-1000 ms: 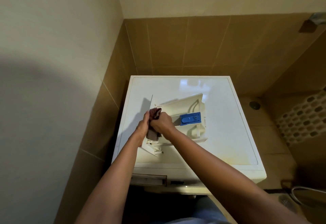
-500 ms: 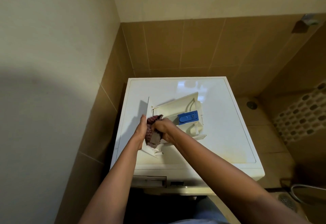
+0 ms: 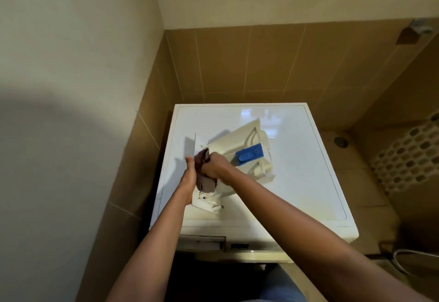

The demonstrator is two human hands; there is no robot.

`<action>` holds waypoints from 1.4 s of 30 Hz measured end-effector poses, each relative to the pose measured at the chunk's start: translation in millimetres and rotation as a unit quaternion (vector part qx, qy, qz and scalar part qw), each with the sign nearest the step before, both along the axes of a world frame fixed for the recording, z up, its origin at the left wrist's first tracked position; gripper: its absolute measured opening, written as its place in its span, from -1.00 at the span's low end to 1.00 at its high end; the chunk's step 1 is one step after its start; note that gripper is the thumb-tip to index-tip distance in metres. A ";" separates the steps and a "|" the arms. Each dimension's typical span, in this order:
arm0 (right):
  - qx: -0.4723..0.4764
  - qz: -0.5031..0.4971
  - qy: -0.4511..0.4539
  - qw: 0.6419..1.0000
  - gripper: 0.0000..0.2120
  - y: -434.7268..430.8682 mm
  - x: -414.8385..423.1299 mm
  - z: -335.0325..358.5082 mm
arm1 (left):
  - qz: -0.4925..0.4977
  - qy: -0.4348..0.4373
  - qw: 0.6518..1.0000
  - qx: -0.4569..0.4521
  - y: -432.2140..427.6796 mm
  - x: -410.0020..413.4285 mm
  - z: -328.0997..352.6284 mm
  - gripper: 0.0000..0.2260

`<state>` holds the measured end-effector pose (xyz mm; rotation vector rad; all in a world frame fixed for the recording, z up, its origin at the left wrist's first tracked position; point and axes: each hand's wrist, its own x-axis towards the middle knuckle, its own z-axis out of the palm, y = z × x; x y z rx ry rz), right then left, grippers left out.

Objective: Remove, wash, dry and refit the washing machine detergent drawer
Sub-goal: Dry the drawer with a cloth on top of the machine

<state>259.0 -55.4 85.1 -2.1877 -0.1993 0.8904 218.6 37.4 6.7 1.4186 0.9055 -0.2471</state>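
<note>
The white detergent drawer (image 3: 240, 143) lies on top of the white washing machine (image 3: 308, 183), its front panel turned to the left and a blue insert (image 3: 249, 154) in its right half. My left hand (image 3: 189, 178) holds the drawer's front panel from the left side. My right hand (image 3: 213, 165) grips a dark reddish cloth (image 3: 206, 181) and presses it against the inside of the panel end of the drawer. The empty drawer slot (image 3: 202, 242) shows in the machine's front, below my arms.
The machine stands in a corner between a cream wall at left and brown tiles behind. A tiled floor with a drain (image 3: 341, 141) lies at right. A hose (image 3: 413, 257) curls at the lower right.
My right hand has shifted the cloth slightly along the drawer's panel end, rubbing up and down. The left hand stays on the panel. The view has drifted a little.
</note>
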 end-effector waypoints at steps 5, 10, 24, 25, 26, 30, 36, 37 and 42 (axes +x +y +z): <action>-0.060 0.121 -0.028 0.990 -0.95 -7.2 -36.7 6.9 | 0.046 0.011 0.994 -0.095 6.2 -8.2 -1.6 -0.23; -0.023 0.060 -0.048 0.997 -0.84 -19.4 -31.5 36.2 | 0.000 -0.013 0.997 -0.078 8.0 -6.9 10.2 -0.46; 0.191 -0.355 -0.073 0.912 -0.90 -138.2 56.0 21.3 | -0.060 -0.088 0.959 0.261 18.4 -13.0 -10.3 -0.43; 0.205 -0.332 -0.033 0.920 -0.86 -134.7 50.8 8.9 | -0.068 -0.079 0.965 0.242 14.5 -11.1 -9.5 -0.35; 0.218 -0.305 -0.002 0.927 -0.80 -130.2 43.8 -1.5 | -0.072 -0.055 0.969 0.228 10.8 -9.6 -7.3 -0.30; 0.253 -0.253 0.082 0.930 -0.64 -106.0 21.2 -24.1 | -0.051 0.010 0.989 0.139 -5.2 0.3 5.1 -0.51; 0.267 -0.251 0.113 0.924 -0.82 -90.9 17.3 -32.1 | -0.003 0.008 1.000 0.030 -30.1 -1.1 32.0 -0.63; 0.260 -0.250 0.113 0.926 -0.84 -91.5 17.4 -32.3 | -0.013 0.007 1.000 0.019 -31.9 -0.7 33.4 -0.65; 0.233 -0.235 0.104 0.938 -0.75 -96.3 12.0 -35.8 | -0.060 -0.022 0.998 0.010 -36.1 -8.7 40.1 -0.74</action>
